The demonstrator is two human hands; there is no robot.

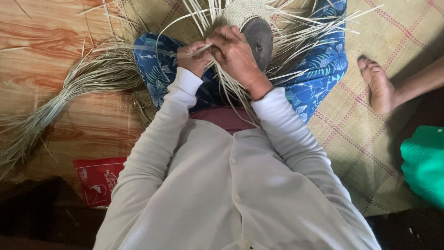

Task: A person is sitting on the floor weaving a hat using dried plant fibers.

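The person sits cross-legged on a woven mat, with the work held over the lap between knees in blue flowered cloth. The left hand is clenched, its fingers pinching a pale straw strand that runs across to the right hand. The right hand lies just beside the left, touching it, its fingers curled down over the strands and gripping them against the half-woven straw piece. That piece sits at the far side of the lap, its woven crown fitted over a dark rounded mould, with loose strands fanning out from it in every direction.

On the wooden floor to the left lies a long bundle of dried straw, tied near its middle and curving towards the near left corner. A red plastic packet lies on the floor beside the person's left elbow. At the mat's right edge rests another person's bare foot, and a green cloth lies nearer.
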